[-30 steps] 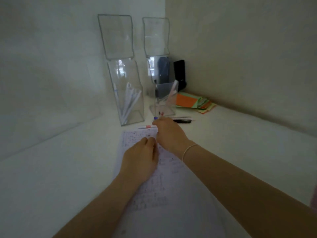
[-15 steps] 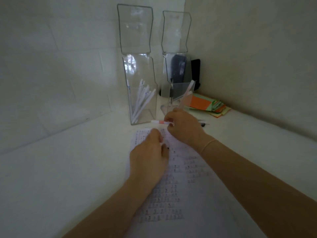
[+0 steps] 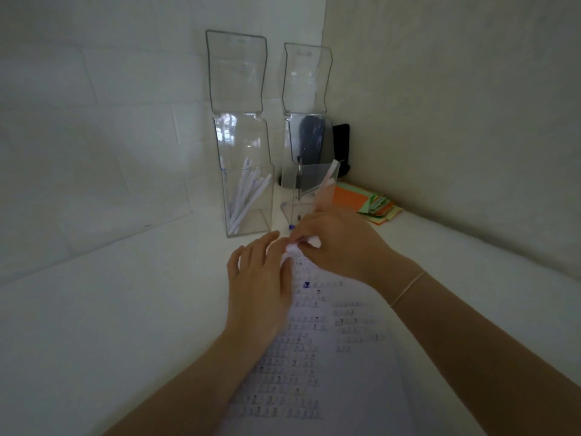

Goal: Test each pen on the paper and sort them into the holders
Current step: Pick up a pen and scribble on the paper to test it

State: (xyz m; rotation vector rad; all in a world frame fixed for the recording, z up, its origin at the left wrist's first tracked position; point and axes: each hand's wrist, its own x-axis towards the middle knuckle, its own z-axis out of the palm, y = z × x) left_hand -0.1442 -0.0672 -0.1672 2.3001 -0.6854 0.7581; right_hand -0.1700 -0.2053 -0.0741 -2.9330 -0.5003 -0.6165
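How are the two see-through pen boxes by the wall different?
The left holder has a bunch of white pens leaning inside; the right holder has only a couple. The left holder stands in the open; the right holder's base is partly hidden behind the right hand. Both are clear plastic with tall backs.

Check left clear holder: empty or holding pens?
Holding pens: several white pens lean inside the left holder, tips at its base.

The paper [image 3: 330, 347] lies on the table [image 3: 110, 325]. Behind the paper stand two holders: the left holder [image 3: 246, 190] with pens [image 3: 248, 196] in it, the right holder [image 3: 309, 190] beside it. Right of the right holder lies a stack of cards [image 3: 364, 202].
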